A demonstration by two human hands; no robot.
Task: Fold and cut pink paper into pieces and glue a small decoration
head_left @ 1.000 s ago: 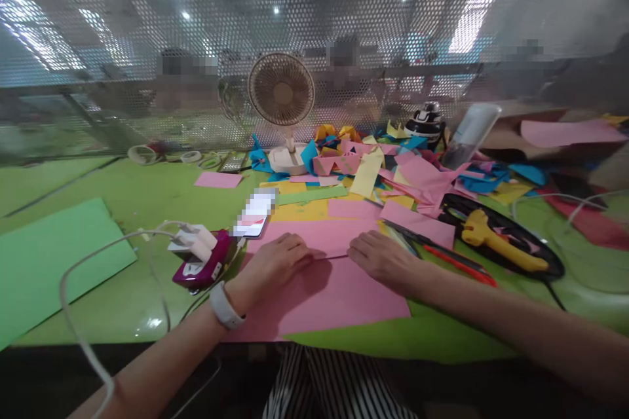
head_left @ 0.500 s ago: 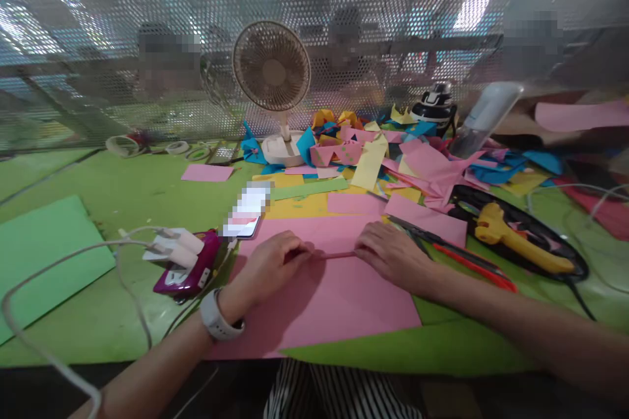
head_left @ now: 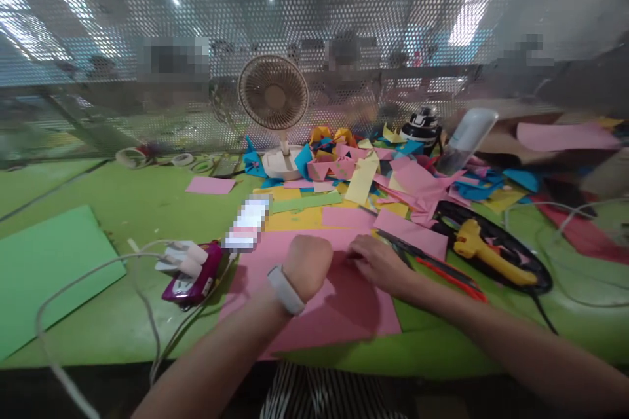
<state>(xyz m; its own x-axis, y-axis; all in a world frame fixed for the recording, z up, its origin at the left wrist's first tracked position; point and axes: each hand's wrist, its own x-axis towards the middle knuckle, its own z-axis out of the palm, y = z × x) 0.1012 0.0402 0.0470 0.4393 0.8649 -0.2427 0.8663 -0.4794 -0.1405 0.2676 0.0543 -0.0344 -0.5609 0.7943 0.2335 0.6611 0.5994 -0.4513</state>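
Left hand (head_left: 308, 266), right hand (head_left: 377, 264): grips unclear, over pink sheet (head_left: 344, 324) | green table (head_left: 152, 209) lay beneath | perforated screen (head_left: 314, 13) stood beyond both

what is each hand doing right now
left hand: curled over the pink sheet, fingers hidden, so open or holding something can't be told
right hand: fingers loosely bent over the same sheet, grip can't be told
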